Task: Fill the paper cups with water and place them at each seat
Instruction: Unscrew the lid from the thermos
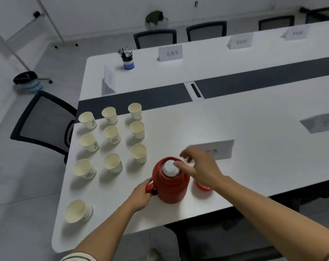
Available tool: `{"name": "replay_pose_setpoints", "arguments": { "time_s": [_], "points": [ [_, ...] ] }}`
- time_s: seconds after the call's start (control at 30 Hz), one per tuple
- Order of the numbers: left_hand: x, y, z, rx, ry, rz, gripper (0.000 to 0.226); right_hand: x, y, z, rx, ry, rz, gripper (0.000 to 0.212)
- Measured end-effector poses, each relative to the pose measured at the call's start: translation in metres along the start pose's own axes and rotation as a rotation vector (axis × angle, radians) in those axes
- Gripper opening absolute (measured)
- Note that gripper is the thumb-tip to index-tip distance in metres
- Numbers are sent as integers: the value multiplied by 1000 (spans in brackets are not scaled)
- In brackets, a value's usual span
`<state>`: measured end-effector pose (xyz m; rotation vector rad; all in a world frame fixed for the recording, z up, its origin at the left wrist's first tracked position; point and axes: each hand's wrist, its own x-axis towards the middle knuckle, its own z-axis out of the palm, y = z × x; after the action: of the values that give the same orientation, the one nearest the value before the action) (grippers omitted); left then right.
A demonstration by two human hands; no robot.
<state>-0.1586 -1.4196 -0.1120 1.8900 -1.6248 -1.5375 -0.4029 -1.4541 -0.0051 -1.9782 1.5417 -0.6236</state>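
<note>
Table (235, 117) white, dark-striped; left hand (141, 196) fingers closed on thermos (171, 185) handle, right hand (201, 169) fingers spread, empty.

A red flask (170, 183) with white stopper (170, 167), cream paper cups (111, 134) with dark logos, white table (254, 117) with a dark grey stripe (272, 80)
</note>
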Motion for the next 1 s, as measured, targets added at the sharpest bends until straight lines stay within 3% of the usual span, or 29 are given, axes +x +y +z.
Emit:
{"name": "replay_pose_setpoints", "arguments": {
  "time_s": [0.1,0.27,0.47,0.73,0.87,0.93,1.0],
  "points": [
    [1,-2,-1,-9,-2,4,64,6,-24,3,-188,-139,-53,55],
    [-4,0,-1,-18,15,19,63,15,-41,7,-417,-178,-85,39],
    [-7,6,-1,-26,21,24,62,23,-41,3,-360,-217,-68,32],
    [-8,8,0,-31,28,21,63,19,-29,-4,-64,-155,42,26],
    [-9,9,0,-35,28,31,64,21,-22,-24,458,-11,243,12],
    [-9,10,-1,-44,22,23,63,24,-11,-36,635,22,315,15],
    [-9,9,-1,-51,19,16,61,27,10,-41,587,8,385,27]
  ]
}}
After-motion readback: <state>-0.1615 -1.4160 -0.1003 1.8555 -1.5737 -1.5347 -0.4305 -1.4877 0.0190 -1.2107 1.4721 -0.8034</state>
